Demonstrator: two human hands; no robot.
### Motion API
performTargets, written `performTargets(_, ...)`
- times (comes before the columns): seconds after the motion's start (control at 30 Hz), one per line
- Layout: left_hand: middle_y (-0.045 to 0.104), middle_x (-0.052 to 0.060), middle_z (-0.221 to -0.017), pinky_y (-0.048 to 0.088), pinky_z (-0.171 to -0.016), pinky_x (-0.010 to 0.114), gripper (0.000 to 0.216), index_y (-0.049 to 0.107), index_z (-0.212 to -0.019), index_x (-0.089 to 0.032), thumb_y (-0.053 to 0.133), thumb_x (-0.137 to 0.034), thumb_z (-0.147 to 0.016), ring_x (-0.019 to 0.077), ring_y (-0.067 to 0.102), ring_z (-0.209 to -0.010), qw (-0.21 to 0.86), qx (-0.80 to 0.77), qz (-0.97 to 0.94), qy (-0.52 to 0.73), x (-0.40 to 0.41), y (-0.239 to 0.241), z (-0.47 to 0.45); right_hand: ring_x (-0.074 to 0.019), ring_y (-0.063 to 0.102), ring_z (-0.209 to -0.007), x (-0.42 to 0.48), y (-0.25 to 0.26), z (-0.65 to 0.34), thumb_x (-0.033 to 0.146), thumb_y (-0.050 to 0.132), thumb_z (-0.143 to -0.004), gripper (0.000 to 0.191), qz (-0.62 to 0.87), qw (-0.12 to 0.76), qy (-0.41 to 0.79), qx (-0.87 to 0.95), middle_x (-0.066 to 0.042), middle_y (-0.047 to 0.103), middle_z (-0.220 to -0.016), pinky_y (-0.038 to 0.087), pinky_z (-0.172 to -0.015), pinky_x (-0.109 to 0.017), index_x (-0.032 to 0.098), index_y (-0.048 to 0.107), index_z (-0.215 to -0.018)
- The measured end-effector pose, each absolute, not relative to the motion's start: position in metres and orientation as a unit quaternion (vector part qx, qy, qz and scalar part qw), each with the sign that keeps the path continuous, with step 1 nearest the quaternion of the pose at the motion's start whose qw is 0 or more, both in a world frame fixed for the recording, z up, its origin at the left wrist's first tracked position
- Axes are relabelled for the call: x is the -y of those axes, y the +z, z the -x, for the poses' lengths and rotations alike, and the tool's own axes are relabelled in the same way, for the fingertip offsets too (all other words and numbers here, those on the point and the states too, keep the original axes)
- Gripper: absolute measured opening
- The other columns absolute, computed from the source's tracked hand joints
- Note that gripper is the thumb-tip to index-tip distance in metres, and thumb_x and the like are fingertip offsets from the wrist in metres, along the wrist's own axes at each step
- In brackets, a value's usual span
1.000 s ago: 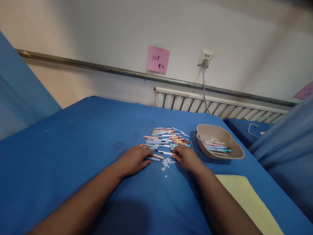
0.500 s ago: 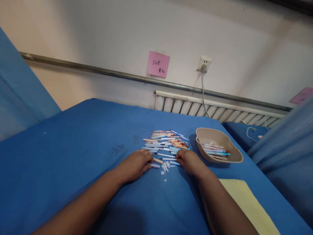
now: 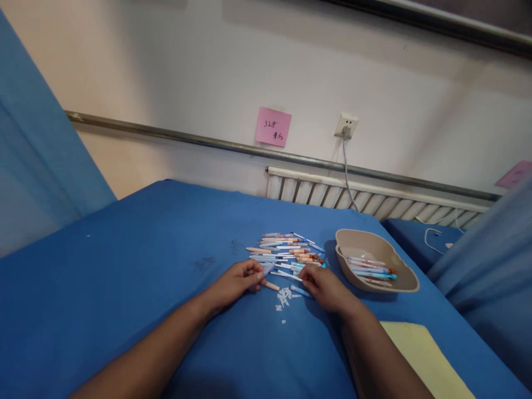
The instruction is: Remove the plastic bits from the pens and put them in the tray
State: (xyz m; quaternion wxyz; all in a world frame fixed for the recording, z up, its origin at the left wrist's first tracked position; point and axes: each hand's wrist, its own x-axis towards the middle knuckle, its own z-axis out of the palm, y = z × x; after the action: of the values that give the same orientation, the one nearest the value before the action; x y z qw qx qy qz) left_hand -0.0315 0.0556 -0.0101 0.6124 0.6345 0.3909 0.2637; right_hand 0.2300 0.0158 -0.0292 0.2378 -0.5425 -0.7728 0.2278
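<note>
A heap of pastel pens and pen parts (image 3: pixel 285 252) lies on the blue table cover (image 3: pixel 145 260). At the heap's near left edge my left hand (image 3: pixel 236 281) has its fingers pinched on a pale blue pen barrel (image 3: pixel 266 270), lifted slightly off the cloth. On the heap's near right side my right hand (image 3: pixel 325 285) rests with fingers curled on a small blue pen piece (image 3: pixel 300 290). Small white bits (image 3: pixel 284 297) are scattered between the two hands. A peach pen piece (image 3: pixel 272 286) rests by my left fingertips.
A beige tray (image 3: pixel 399 284) holding several pens sits right of the heap. Part of a yellow sheet (image 3: pixel 424 354) shows at the near right. Behind the table are a radiator (image 3: pixel 374 197), a wall socket with cable (image 3: pixel 346 126) and a pink note (image 3: pixel 273 127).
My left hand has closed on the pale blue barrel and raised it from the cloth. My right hand stays at the heap's edge. The camera has tilted upward.
</note>
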Motion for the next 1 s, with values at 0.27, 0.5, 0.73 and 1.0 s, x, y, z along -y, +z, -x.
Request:
performTargets(0.27,0.055,-0.001,-0.066,0.032,-0.050,0.021,0.033,0.059,-0.076,-0.014,0.062,-0.047,-0.076,0.0079,0.044,-0.051,0.661,-0.395,-0.566,0.294,-0.063,-0.017,0.035,-0.0119,0.042,-0.056,-0.028,-0.037,-0.229,0.044,0.050,-0.086,0.029,0.521,0.502,0.368,0.584,0.004,0.047,-0.058,0.034,-0.057,-0.024,0.019,0.051,-0.071)
performTargets(0.5,0.057,-0.002,-0.063,0.032,-0.048,0.021,0.032,0.060,-0.079,-0.014,0.069,-0.044,-0.070,0.0076,0.044,-0.048,0.672,-0.398,-0.549,0.298,-0.066,-0.022,0.034,-0.0098,0.043,-0.049,-0.026,-0.034,-0.220,0.047,0.056,-0.083,0.029,0.472,0.575,0.439,0.503,0.006,0.050,-0.054,0.033,-0.052,-0.023,0.020,0.052,-0.073)
performTargets(0.73,0.055,-0.004,-0.059,0.031,-0.048,0.021,0.035,0.059,-0.082,-0.014,0.070,-0.044,-0.068,0.0075,0.043,-0.047,0.661,-0.408,-0.555,0.299,-0.063,-0.016,0.032,-0.0107,0.046,-0.049,-0.028,-0.038,-0.220,0.049,0.057,-0.081,0.030,0.484,0.567,0.417,0.521,0.005,0.053,-0.055,0.036,-0.052,-0.024,0.020,0.053,-0.074)
performTargets(1.0,0.052,-0.005,-0.058,0.031,-0.050,0.021,0.033,0.061,-0.085,-0.014,0.069,-0.041,-0.068,0.0086,0.042,-0.051,0.594,-0.442,-0.590,0.322,-0.055,-0.007,0.027,-0.0120,0.050,-0.051,-0.025,-0.037,-0.215,0.052,0.059,-0.079,0.032,0.490,0.545,0.415,0.539,0.002,0.058,-0.062,0.039,-0.052,-0.025,0.020,0.055,-0.076)
